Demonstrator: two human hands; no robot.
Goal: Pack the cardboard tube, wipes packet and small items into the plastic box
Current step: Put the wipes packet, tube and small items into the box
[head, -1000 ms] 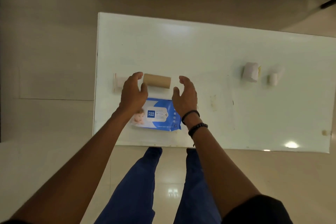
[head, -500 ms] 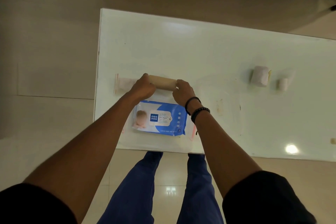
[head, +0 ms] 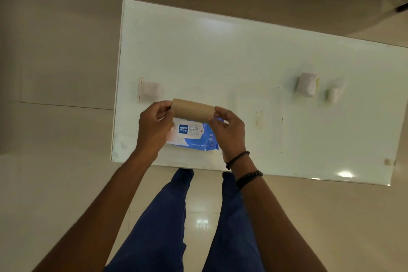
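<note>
Cardboard tube (head: 192,109): pinched endwise between left hand (head: 153,127) and right hand (head: 229,130) fingertips (over wipes packet (head: 194,133)); risk: crushing, slipping

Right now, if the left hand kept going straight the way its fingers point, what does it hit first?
The left hand points right, along the cardboard tube that it already grips by one end. Past the tube, the right hand on the other end comes first.

Matt brown cardboard tube (head: 192,110), glossy plastic wipes pkt (head: 194,133), shiny white table (head: 220,55).
</note>
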